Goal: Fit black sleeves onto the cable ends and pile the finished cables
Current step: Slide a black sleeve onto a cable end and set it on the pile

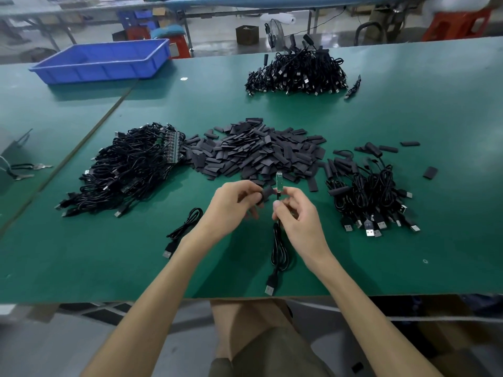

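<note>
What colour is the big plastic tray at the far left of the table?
Blue; the tray shows clearly in the head view.

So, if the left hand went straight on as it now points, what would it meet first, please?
Probably the green board on the end of the cable that the right hand pinches: the left hand aims its sleeve rightward at it, nearly touching, though depth is unclear.

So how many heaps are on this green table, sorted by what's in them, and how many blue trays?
Cable heaps: 3
Sleeve heap: 1
Blue tray: 1
Total: 5
</note>
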Motion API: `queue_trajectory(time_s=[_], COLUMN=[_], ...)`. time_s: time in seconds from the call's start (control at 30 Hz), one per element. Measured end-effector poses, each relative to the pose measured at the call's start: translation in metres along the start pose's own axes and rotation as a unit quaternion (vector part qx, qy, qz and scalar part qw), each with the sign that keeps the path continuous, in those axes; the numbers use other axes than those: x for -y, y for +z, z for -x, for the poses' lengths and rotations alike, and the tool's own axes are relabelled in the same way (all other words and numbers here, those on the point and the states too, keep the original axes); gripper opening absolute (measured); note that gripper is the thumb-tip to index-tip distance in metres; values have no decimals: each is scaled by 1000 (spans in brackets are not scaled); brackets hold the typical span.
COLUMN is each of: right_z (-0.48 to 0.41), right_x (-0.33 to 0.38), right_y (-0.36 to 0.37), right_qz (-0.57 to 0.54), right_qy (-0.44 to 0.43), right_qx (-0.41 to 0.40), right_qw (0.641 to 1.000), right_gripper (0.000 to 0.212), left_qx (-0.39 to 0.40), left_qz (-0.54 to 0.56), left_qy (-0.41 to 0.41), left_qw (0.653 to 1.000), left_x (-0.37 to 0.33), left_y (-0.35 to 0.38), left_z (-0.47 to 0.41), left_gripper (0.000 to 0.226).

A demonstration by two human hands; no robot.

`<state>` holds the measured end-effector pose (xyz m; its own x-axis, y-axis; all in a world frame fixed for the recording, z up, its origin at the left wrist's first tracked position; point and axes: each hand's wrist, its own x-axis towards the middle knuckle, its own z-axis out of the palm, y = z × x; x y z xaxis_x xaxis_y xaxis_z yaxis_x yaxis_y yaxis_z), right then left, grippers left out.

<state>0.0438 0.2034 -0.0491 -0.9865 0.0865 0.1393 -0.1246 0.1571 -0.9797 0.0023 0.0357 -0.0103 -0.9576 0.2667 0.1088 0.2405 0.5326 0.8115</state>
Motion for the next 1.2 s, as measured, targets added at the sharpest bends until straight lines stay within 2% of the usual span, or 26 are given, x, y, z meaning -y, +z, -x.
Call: queue_trajectory(time_s=[0.13, 0.23, 0.33, 0.43, 0.57, 0.73, 0.87, 1.03, 1.2], right_z=[2, 3, 4, 4, 3, 4, 4, 4, 5], right_x=[1, 2, 3, 3, 3, 2, 5, 6, 8], right_y=[-1, -2, -2, -1, 0, 2, 0, -1, -1], right_qz=[-12, -13, 2, 22, 40, 43, 17, -8, -6], right_qy=[-2, 1, 4, 4, 4, -16, -28, -18, -10], right_qx=[-7, -7, 1, 20, 45, 68, 71, 64, 80], right_qw=[1000, 1000, 1000, 1000, 998, 997, 997, 998, 997], right_gripper=[7, 5, 9, 14, 17, 29, 39, 42, 33], left_qx=[18, 39, 52, 14, 11, -66, -103, -119, -115], left_qz=[25, -19, -108, -122, -136, -30, 8, 24, 52], left_qy=[8, 18, 54, 76, 89, 43, 11, 4, 22], left_qw=[999, 999, 991, 989, 987, 996, 995, 993, 992], left_x=[0, 1, 0, -1, 3, 12, 13, 14, 14], left_y=[4, 9, 11, 8, 6, 3, 3, 6, 6], left_z=[9, 13, 17, 18, 18, 19, 18, 20, 20], left_gripper=[18, 15, 18, 27, 12, 11, 18, 20, 25])
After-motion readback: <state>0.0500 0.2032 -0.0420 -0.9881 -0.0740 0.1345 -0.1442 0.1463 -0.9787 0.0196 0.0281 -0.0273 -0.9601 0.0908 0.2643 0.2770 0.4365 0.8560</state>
